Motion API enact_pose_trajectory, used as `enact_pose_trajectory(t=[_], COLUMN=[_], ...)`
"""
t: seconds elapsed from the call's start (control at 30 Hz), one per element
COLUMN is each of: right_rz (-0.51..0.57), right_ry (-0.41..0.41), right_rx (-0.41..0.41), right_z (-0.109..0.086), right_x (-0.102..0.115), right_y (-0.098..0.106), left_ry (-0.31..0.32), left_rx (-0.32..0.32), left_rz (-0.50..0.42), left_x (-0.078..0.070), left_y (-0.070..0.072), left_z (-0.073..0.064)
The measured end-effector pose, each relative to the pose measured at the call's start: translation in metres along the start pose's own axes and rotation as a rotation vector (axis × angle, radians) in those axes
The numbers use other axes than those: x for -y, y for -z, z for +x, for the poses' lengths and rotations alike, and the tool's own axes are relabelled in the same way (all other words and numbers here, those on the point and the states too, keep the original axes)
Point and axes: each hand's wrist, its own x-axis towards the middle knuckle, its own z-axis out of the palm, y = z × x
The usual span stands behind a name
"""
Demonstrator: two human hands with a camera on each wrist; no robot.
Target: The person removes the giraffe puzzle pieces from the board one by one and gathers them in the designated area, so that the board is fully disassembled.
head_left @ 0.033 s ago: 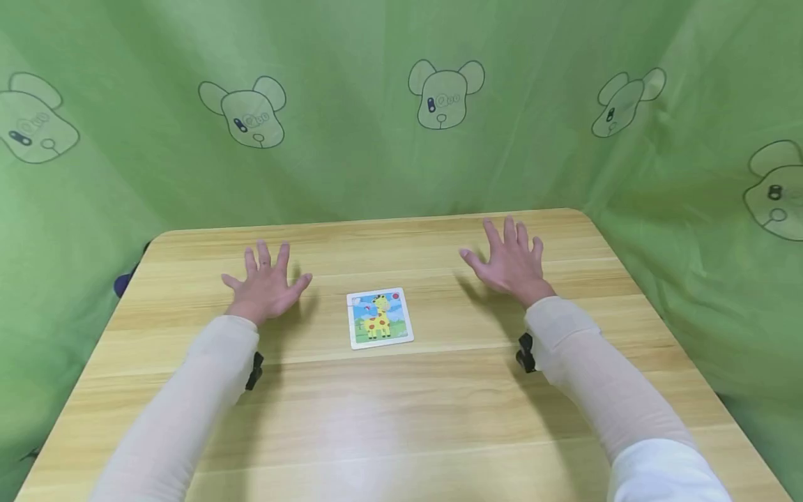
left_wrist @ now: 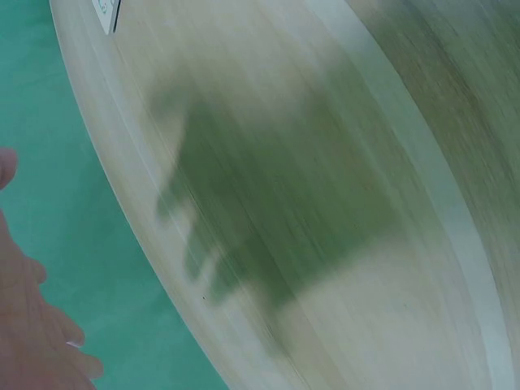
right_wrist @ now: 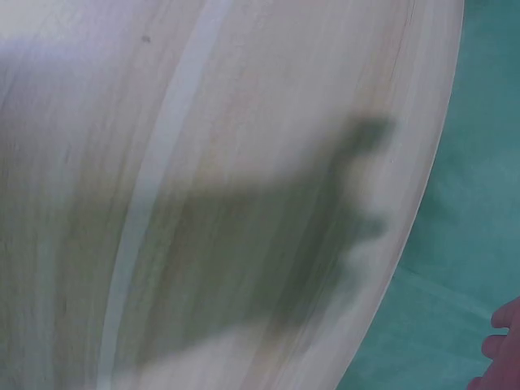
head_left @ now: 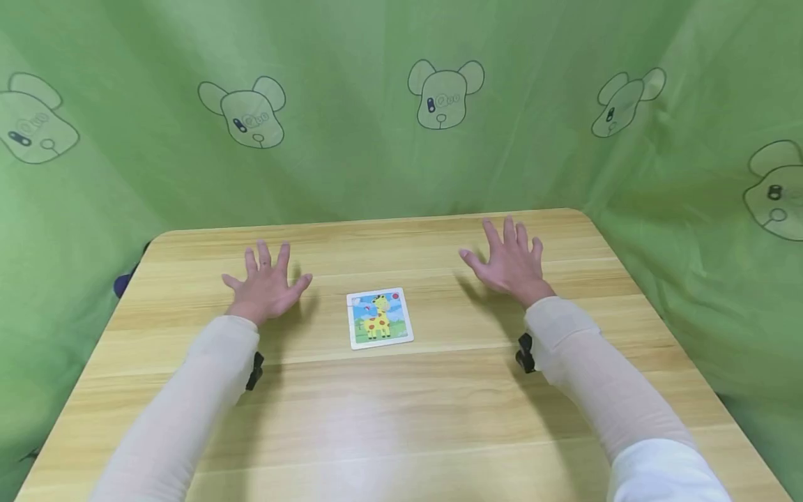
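Note:
A square giraffe picture board (head_left: 380, 318) with a white border lies flat on the wooden table (head_left: 414, 418), between the two hands. To its left, the left hand (head_left: 266, 287) hovers palm down over the table with fingers spread, holding nothing. On the other side, the right hand (head_left: 511, 266) is raised over the table in the same way, its fingers apart and nothing in them. Part of the left hand (left_wrist: 36, 317) shows at the edge of the left wrist view, where a corner of the board (left_wrist: 105, 11) appears at the top. Only fingertips of the right hand (right_wrist: 502, 349) enter the right wrist view.
A green curtain (head_left: 351, 160) printed with bear heads hangs behind the table and along both sides. Dark wrist devices (head_left: 525, 353) sit under both sleeves. Shadows of the hands fall on the tabletop. A dark object (head_left: 123, 284) shows beyond the left table edge.

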Motion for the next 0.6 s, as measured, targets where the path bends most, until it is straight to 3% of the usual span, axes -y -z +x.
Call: enact_pose_trajectory(t=[0.3,0.6], right_rz=[0.006,0.028], right_ry=[-0.004,-0.003], right_rx=[0.002,0.027], right_z=[-0.0007,-0.0058], right_x=[-0.0003,0.0009], right_y=[0.0014,-0.001], left_ry=[-0.013,-0.007], left_rx=[-0.023,0.011], left_rz=[-0.009,-0.011], left_x=[-0.0024,-0.0091], left_y=[-0.0019,-0.0087], left_z=[-0.0011,-0.0049])
